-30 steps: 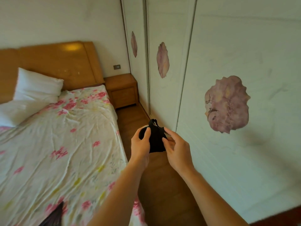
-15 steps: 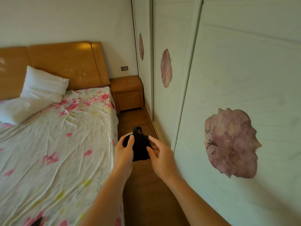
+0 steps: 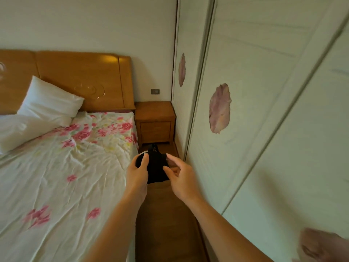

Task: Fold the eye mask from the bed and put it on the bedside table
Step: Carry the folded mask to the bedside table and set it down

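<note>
A black eye mask (image 3: 156, 168), bunched and folded, hangs in the air over the narrow floor strip between bed and wardrobe. My left hand (image 3: 137, 173) grips its left side with the thumb on top. On the mask's right edge, my right hand (image 3: 181, 178) pinches with thumb and fingers. A wooden bedside table (image 3: 154, 112) stands ahead in the corner, a short way beyond the mask; its top is bare. The bed (image 3: 62, 167) with its floral sheet lies to the left.
White wardrobe doors (image 3: 255, 129) with purple flower prints run close along the right. Two white pillows (image 3: 43, 110) lean on the wooden headboard (image 3: 83, 80). A wall socket (image 3: 155, 91) sits above the bedside table. Wooden floor (image 3: 166, 224) forms a narrow aisle.
The view has advanced along the aisle toward the bedside table, which now looks larger and nearer. Both hands still hold the folded mask in the same grip.
</note>
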Motion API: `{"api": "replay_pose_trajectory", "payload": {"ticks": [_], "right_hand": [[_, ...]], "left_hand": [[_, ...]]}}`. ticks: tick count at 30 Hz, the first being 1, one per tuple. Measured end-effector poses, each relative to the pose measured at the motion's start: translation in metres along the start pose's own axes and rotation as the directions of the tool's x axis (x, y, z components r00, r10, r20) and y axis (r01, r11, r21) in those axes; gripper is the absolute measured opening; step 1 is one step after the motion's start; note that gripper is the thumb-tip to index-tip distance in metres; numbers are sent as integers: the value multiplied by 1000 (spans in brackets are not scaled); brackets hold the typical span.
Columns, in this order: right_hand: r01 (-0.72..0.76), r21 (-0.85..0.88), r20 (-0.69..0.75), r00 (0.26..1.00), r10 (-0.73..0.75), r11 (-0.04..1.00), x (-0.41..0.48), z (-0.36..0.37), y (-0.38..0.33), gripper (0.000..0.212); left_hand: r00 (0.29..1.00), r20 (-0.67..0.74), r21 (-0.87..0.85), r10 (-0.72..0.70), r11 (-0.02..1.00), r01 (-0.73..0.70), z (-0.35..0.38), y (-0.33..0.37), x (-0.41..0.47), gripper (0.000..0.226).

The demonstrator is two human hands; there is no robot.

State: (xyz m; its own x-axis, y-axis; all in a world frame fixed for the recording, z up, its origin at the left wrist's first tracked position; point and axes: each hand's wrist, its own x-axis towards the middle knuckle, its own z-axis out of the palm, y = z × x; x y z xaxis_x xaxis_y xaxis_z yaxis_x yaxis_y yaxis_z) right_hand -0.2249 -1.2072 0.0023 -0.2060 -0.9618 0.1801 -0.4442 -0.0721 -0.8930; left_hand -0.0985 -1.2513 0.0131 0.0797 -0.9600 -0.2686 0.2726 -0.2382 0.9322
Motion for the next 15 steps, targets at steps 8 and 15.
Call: {"api": "replay_pose_trajectory", "payload": {"ticks": [8,15], "right_hand": [[-25,17,31,999,25,1000,130,30,25,45],[29,57,59,998,-32,998,273,43,58,45]], "left_hand": [[997,42,-23,-66,998,67,23,18,124,34],[999,-35,55,-3,998,5,73,38,253,36]]}}
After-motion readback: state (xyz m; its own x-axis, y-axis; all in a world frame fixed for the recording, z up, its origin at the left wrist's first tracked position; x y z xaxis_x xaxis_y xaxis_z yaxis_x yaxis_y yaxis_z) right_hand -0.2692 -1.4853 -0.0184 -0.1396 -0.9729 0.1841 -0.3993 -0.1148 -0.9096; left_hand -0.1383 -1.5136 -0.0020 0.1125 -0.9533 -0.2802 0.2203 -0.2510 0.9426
